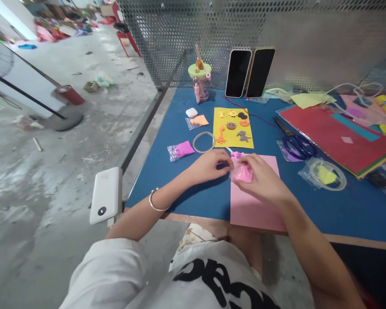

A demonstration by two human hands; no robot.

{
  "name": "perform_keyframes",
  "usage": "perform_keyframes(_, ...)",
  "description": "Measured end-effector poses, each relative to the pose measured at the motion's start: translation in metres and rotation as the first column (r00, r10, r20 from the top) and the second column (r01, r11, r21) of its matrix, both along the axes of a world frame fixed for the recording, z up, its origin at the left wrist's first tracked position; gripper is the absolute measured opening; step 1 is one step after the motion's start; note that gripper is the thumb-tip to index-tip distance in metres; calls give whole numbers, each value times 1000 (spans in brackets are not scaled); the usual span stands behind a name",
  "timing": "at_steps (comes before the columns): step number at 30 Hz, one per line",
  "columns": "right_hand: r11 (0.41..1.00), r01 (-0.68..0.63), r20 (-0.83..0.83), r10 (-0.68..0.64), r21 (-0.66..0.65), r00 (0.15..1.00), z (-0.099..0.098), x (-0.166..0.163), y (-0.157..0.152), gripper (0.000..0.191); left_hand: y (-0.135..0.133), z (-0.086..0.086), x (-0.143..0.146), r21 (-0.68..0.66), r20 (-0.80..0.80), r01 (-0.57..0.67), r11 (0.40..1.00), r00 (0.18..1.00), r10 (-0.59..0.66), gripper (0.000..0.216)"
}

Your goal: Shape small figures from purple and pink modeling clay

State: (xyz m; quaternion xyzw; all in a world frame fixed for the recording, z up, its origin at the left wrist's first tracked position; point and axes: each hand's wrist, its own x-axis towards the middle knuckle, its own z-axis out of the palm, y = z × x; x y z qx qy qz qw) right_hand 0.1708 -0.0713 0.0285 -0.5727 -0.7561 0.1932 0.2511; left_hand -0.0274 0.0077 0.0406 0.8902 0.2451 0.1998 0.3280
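Nearest, a pink sheet [257, 210] is laid at the near edge of the blue tabletop [154, 171], its upper part overhung by the hands. Above it, a clear packet of pink clay [243, 173] is gripped by the right hand [259, 171], with the thumb below and the fingers bent over the top. The left hand [214, 165] is brought to the packet's left side with its fingers curled; whether the film is actually pinched there cannot be told. Just beyond the packet, a small pink and purple piece [236, 155] is partly hidden by the fingers. For good handling, the film is best steadied by the right hand without the lump being squeezed, while the packet's edge is worked by the left fingertips in small, even pulls; the clay is likely to be soft and easily dented, and the piece behind should be kept from being knocked. Farther off, a magenta packet [184, 149] and a thin ring [194, 142] are seen to the left, and dark blue scissors [297, 146] to the right. Beyond the hands, small animal figures [231, 125] are set out on a yellow sheet [233, 141]. Farthest, a lidded cup [201, 88] is stood before a perforated metal panel [176, 47].
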Motion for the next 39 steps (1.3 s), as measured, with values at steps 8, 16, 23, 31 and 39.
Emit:
perform_keyframes(8,996,-56,-53,60,76,997,3,-5,1,39,-7,-11,-1,-24,72,-101,995,992,103,14)
perform_keyframes(16,979,-90,-28,96,182,995,-4,-9,1,42,-11,-17,-1,-107,157,-217,970,960,232,12)
perform_keyframes(23,967,-40,-4,43,253,999,-7,-12,0,43,-14,-17,0,-112,202,-249,962,942,268,5)
perform_keyframes(31,944,-62,39,53,324,998,-9,-15,-2,40,-18,-16,2,-49,201,-267,962,941,271,4)
perform_keyframes(39,950,-56,36,47,307,998,-8,-15,-3,40,-20,-16,2,49,228,-266,963,941,248,6)
